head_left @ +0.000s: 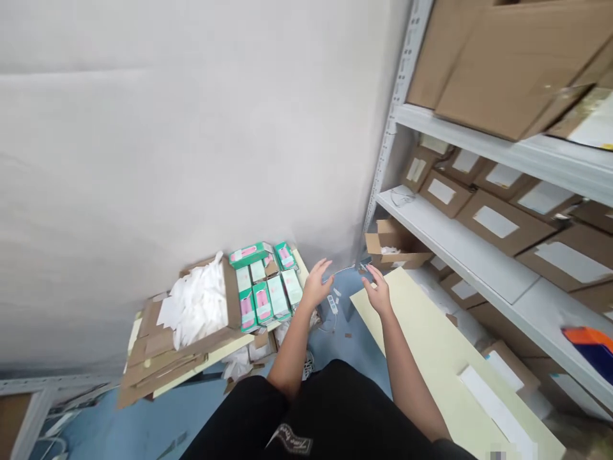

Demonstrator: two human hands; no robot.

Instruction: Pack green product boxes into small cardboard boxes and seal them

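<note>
My left hand (318, 283) is held out in mid-air with fingers apart and nothing in it. Facing it across a gap, my right hand (377, 291) is also empty, its fingers spread. Nearest to the left hand are several green and white boxes (263, 303) with pink items showing, set on a pale table (302, 267). Left of these boxes stands an open cardboard box (232, 291) heaped with white soft pieces (200, 303). Below the right hand is the corner of a pale yellow tabletop (412, 319).
At right, a metal shelf rack (460, 240) carries several labelled cardboard boxes (495, 222). An open carton (400, 255) sits by the rack's post. A white power strip (332, 304) lies on the blue floor (347, 361). A long white strip (495, 409) lies on the right table.
</note>
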